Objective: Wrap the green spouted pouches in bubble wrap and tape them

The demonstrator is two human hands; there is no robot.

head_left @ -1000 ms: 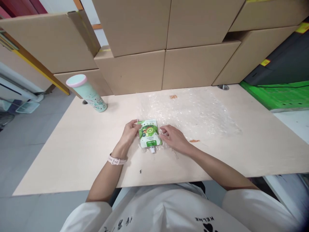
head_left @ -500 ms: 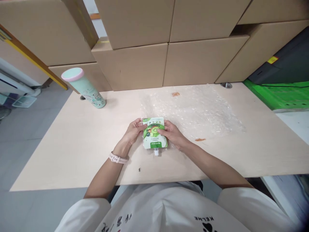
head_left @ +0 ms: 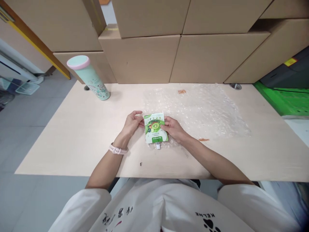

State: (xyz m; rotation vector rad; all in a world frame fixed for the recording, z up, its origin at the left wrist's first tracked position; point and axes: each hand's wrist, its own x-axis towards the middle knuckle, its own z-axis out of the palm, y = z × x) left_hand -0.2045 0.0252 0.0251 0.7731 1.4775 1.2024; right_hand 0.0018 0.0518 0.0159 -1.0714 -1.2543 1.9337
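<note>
A green and white spout pouch [head_left: 155, 129] with a kiwi picture lies on the near left end of a sheet of bubble wrap [head_left: 205, 109]. Its white cap points toward me. My right hand [head_left: 175, 129] grips the pouch's right edge, thumb on the front and fingers underneath. Beside the pouch's left edge, my left hand [head_left: 132, 123] has its thumb and fingers closed at the edge of the bubble wrap. The exact pinch point of the left fingertips is hard to see.
Cardboard boxes [head_left: 145, 59] stand stacked along the back of the table [head_left: 79, 135]. A mint tumbler [head_left: 93, 79] with a pink rim stands at the back left. On the right is a green crate [head_left: 285, 100], with a dark case above it.
My left thumb has come off the pouch's front, and that hand is now at the wrap beside its left edge. My right hand keeps hold of the pouch. The view has shifted slightly.
</note>
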